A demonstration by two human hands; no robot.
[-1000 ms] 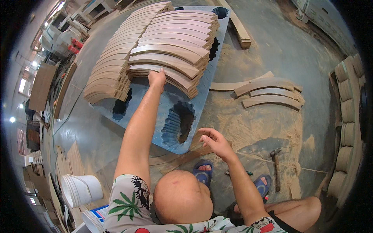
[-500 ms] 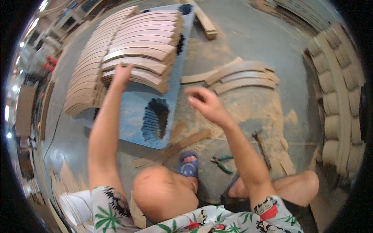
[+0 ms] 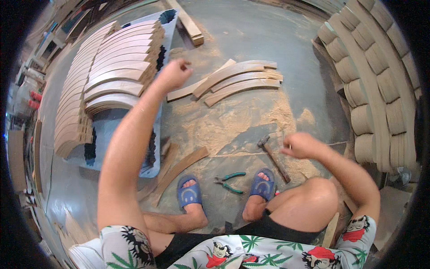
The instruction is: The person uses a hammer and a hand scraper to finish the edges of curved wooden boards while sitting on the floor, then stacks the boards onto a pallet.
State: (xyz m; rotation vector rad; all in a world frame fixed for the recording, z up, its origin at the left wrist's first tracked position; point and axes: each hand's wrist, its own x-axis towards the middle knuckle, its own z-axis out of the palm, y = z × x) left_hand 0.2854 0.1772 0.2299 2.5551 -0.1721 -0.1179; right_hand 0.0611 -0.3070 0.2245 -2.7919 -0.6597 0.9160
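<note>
My left hand [image 3: 174, 74] is in the air between the stack of curved wooden pieces [image 3: 117, 67] and the loose curved wooden pieces [image 3: 244, 85] on the floor. Its fingers are curled, and whatever might be inside them is hidden. Off to the right, my right hand [image 3: 299, 145] hangs with its fingers bent in a pinch; I cannot make out anything in it. Just left of it lies a wooden-handled hammer [image 3: 274, 160] on the floor. Green-handled pliers [image 3: 230, 181] rest between my two blue sandals [image 3: 190, 193].
The stack stands in rows on a blue pallet [image 3: 154, 167]. Another curved strip [image 3: 181, 168] lies beside it. Tall stacks of curved wood [image 3: 358, 96] line the right side. Long wooden bars [image 3: 190, 27] are at the back, and sawdust [image 3: 201, 121] covers the middle floor.
My left hand has left the stack and moved right. The right hand has drawn back from the loose curved pieces toward the hammer. My knees have spread, and the view has shifted right.
</note>
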